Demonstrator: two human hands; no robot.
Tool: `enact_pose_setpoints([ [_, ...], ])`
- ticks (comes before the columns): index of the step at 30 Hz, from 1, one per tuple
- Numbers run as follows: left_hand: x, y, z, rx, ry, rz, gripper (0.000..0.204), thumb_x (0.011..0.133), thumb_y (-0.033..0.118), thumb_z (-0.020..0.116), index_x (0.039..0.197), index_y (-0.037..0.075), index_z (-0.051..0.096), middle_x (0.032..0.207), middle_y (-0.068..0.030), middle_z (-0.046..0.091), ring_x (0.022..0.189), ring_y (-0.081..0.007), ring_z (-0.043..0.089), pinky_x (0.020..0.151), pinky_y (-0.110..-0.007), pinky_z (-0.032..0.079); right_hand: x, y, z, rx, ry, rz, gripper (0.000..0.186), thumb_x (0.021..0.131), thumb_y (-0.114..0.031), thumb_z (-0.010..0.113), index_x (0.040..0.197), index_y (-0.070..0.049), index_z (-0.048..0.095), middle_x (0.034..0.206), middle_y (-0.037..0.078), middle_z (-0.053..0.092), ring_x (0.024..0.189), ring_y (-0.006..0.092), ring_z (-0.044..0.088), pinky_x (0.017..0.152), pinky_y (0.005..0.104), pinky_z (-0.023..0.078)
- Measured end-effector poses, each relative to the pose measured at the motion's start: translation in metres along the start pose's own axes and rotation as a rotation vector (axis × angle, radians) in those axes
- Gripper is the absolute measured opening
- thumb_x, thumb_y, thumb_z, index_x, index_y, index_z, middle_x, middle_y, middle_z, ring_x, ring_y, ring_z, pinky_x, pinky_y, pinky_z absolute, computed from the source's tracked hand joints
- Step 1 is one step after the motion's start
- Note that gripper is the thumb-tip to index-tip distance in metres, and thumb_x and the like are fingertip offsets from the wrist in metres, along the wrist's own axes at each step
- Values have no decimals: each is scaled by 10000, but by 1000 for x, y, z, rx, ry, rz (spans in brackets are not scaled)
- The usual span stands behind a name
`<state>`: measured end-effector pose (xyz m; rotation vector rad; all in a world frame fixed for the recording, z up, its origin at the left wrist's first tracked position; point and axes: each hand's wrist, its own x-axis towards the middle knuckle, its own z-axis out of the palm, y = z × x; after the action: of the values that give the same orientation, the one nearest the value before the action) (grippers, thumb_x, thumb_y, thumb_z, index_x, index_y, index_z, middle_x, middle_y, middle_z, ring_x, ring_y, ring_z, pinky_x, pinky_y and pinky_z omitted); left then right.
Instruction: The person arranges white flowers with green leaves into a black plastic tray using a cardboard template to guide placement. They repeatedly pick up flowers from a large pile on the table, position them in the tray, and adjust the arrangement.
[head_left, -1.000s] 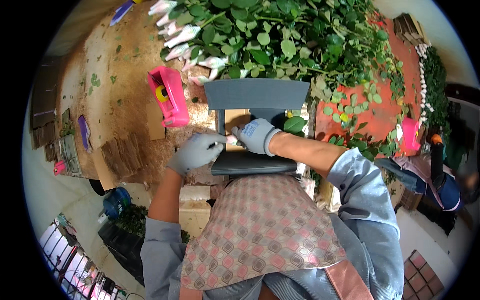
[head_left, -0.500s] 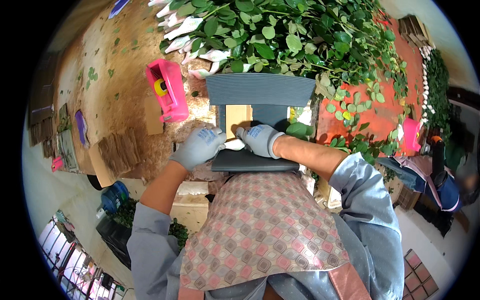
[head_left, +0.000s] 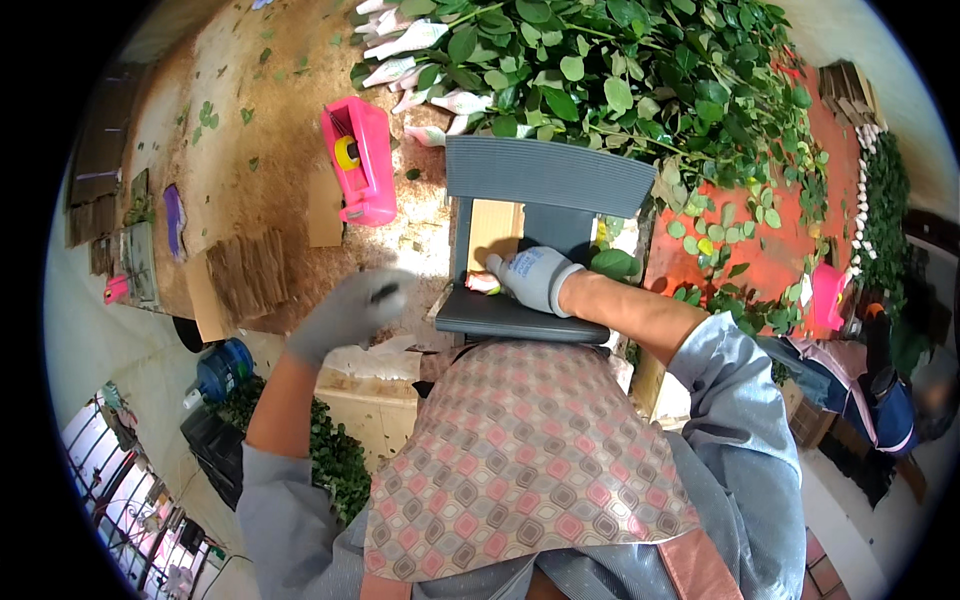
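On the dark grey stand (head_left: 550, 175) in front of me, my right hand (head_left: 538, 278) in a pale grey glove has its fingers closed beside and partly over a small white-and-red flower bud (head_left: 483, 284) with a touch of green. The rest of the flower is hidden under that hand. My left hand (head_left: 350, 312), gloved too, hangs to the left, apart from the stand. Motion smears its fingers, and a dark patch shows at them that I cannot make out. A piece of cardboard (head_left: 496, 235) lies within the stand's frame.
A pink tape dispenser (head_left: 370, 185) stands on the brown table (head_left: 290, 120), left of the stand. Leafy stems (head_left: 620, 90) with white-wrapped heads (head_left: 405, 40) lie beyond. Stacked cardboard sheets (head_left: 245, 275) sit at the left. Loose leaves cover part of a red surface (head_left: 720, 260) at right.
My left hand has let go of the white-wrapped bud and swung left and down. My right hand stays on the stand, where red now shows at the bud. The whole view has shifted slightly.
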<state>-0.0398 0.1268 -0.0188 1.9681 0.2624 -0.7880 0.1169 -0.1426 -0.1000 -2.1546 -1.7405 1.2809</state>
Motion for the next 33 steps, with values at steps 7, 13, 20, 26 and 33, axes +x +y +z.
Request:
enact_pose_setpoints([
  [7, 67, -3, 47, -405, -51, -43, 474, 992, 202, 594, 1366, -84, 535, 1233, -141, 654, 1091, -191, 624, 968, -308, 481, -3, -6, -9, 0, 3, 10, 397, 986, -118, 412, 1348, 3, 522, 1058, 216, 709, 945, 391, 692, 787, 468, 542],
  [13, 76, -18, 62, -527, -92, -159, 496, 990, 102, 510, 1459, -44, 446, 1279, -131, 635, 1213, -186, 593, 1046, -305, 456, -3, 4, 9, 57, 99, -10, 419, 950, -96, 450, 1349, 17, 516, 1047, 225, 705, 927, 390, 690, 784, 467, 537],
  [20, 70, -19, 65, -634, -73, -152, 564, 932, 57, 492, 1485, -27, 418, 1246, -87, 634, 1089, -146, 607, 948, -261, 482, -3, 4, 11, 88, 127, 15, 208, 947, -123, 499, 1112, -14, 565, 963, 205, 684, 872, 396, 677, 756, 473, 523],
  [26, 62, -10, 70, -714, -20, -146, 571, 911, 44, 521, 1471, -20, 431, 1198, -102, 624, 1005, -119, 582, 864, -252, 489, -3, 6, 12, 68, 130, -26, 232, 933, -112, 503, 1133, -9, 560, 942, 200, 691, 862, 392, 681, 735, 473, 524],
  [33, 61, -5, 76, -622, 17, -152, 563, 916, 10, 585, 1461, 5, 443, 1194, -69, 608, 1010, -115, 595, 890, -250, 499, -5, 6, 11, 67, 161, -39, 330, 913, -94, 500, 1227, -8, 559, 940, 198, 709, 871, 394, 689, 739, 482, 527],
])
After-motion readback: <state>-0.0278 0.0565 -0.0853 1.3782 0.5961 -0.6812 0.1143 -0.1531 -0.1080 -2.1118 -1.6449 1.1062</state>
